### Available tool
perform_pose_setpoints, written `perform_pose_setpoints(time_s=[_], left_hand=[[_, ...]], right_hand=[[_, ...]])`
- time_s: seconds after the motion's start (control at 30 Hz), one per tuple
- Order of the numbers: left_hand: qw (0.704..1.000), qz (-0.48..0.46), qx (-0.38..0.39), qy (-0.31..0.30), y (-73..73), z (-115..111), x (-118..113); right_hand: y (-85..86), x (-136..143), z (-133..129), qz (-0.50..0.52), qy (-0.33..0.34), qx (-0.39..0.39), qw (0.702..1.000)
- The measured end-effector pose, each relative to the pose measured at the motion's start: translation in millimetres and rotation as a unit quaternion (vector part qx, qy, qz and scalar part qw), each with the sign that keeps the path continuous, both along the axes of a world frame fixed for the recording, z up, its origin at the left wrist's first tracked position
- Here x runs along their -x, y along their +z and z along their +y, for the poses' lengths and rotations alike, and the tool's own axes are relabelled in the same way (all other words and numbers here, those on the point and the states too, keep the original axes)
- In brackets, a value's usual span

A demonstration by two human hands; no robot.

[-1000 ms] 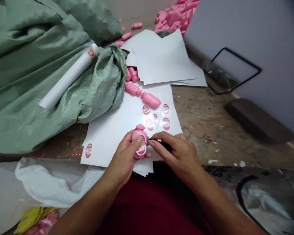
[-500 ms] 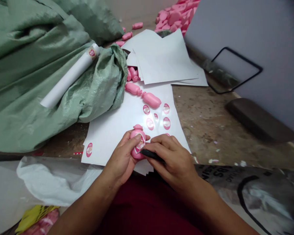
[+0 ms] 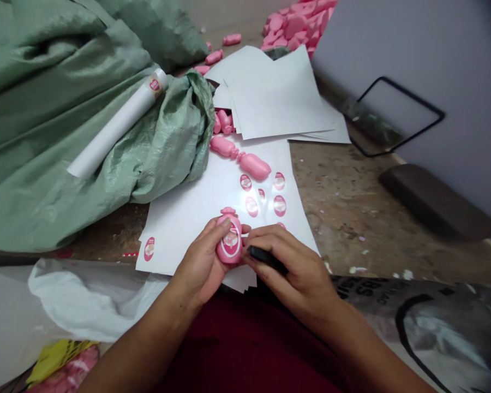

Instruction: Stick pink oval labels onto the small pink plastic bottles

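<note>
My left hand point(image 3: 202, 262) is wrapped round a small pink bottle point(image 3: 223, 255), its thumb on the upper left of the oval label point(image 3: 231, 242) on the front. The bottle's narrow neck points away from me. Just to the right, my right hand point(image 3: 288, 265) grips a black-handled tool point(image 3: 265, 258), its fingertips close to the bottle's right side; the tool's tip is hard to make out. Under both hands lies a white sheet point(image 3: 180, 229) with several oval pink stickers point(image 3: 280, 206). Two pink bottles point(image 3: 254, 166) rest neck to neck farther up the sheet.
Green woven sacks point(image 3: 85, 120) cover the left, with a white paper roll point(image 3: 114, 128) on top. White sheets point(image 3: 274, 98) lie behind the bottles. Many pink pieces point(image 3: 298, 24) are heaped at the back. A grey panel point(image 3: 413, 49) with a black frame stands right.
The black tool has moved right, off the label's lower edge, together with my right hand. The oval label now shows more fully and looks flat on the bottle.
</note>
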State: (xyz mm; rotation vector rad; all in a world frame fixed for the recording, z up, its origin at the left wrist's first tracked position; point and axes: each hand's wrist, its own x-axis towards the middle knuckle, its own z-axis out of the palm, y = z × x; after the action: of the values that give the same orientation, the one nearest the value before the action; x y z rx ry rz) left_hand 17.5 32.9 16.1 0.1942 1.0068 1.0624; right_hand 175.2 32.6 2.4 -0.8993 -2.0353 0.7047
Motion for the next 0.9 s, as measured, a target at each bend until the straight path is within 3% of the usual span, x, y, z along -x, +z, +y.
perform_pose_setpoints(time_s=[0.07,0.27,0.43,0.57,0.9], left_hand=[[1.0,0.006,0.018,0.0,1.3,0.5,0.6],[0.998,-0.025,0.054,0.005,7.0,1.8,-1.4],[0.999,-0.048,0.02,0.002,3.7,-1.1,-2.0],[0.998,-0.063,-0.009,0.008,0.7,-3.7,-2.1],[0.995,-0.094,0.016,-0.027,3.1,-2.2,1.1]], right_hand=[[1.0,-0.7,-0.5,0.009,0.001,0.019,1.0],[-2.2,0.6,2.3,-0.063,0.007,-0.018,0.998],[-4.8,3.6,2.9,-0.083,0.003,-0.028,0.996],[-5.3,2.7,2.2,-0.049,0.024,0.015,0.998],[-0.6,1.3,4.4,0.059,0.042,0.123,0.99]])
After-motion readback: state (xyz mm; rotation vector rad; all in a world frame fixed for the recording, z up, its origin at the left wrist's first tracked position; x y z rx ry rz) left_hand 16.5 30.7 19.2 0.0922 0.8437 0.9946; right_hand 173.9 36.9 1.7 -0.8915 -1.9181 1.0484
